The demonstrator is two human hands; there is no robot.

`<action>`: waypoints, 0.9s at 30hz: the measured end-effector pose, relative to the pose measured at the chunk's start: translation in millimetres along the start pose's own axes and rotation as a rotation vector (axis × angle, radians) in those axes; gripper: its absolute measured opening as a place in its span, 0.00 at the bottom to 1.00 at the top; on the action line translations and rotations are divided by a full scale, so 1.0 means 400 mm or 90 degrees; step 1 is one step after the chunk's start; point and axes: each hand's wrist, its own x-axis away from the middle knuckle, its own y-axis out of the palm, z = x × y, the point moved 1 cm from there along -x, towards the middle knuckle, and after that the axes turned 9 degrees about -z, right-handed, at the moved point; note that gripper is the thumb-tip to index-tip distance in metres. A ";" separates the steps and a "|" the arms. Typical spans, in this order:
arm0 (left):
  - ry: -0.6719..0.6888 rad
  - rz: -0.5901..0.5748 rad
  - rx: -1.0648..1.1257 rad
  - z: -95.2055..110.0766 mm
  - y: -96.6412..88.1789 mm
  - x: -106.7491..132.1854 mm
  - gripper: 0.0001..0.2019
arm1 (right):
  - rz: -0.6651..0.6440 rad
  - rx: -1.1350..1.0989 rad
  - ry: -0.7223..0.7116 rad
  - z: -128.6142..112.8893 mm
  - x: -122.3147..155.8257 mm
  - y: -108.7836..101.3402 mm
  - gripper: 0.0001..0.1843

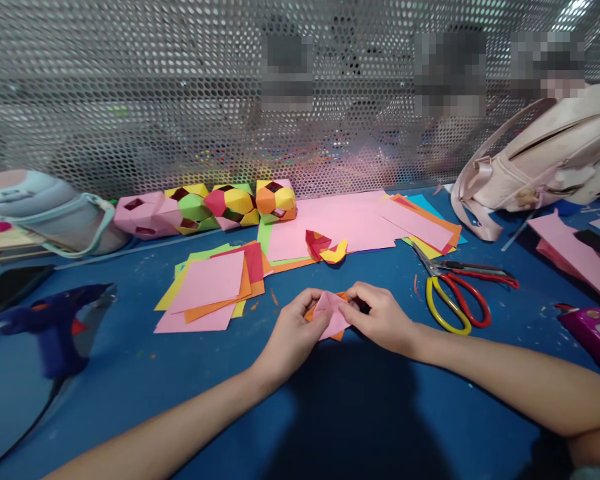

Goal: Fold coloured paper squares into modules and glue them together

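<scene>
Between both hands is a small folded piece of pink and orange paper (pixel 334 316), held just above the blue table (pixel 205 413). My left hand (pixel 296 327) grips its left side, thumb across the front. On its right side my right hand (pixel 383 317) pinches the edge between thumb and fingers. Just beyond the hands lie folded red and yellow paper pieces (pixel 326 249). A stack of cut paper squares (pixel 207 283) in pink, orange, yellow, red and green sits left of my left hand. To the right of my right hand are scissors (pixel 453 300) with yellow and red handles.
Several folded paper balls (pixel 150 215) stand in a row before a perforated metal screen (pixel 180 87). Large pink sheets (pixel 340 217) lie at the back. A blue glue gun (pixel 55 327) and bottle (pixel 55 207) are left; a backpack (pixel 540 153) and magenta tool (pixel 587 337) are right.
</scene>
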 end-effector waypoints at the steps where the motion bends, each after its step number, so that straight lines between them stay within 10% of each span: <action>1: -0.001 -0.007 0.004 0.001 0.000 0.001 0.06 | 0.001 -0.004 0.010 0.000 -0.001 -0.001 0.09; 27: -0.071 0.114 0.370 -0.026 -0.064 -0.032 0.11 | 0.117 -0.165 0.104 0.029 -0.008 -0.030 0.12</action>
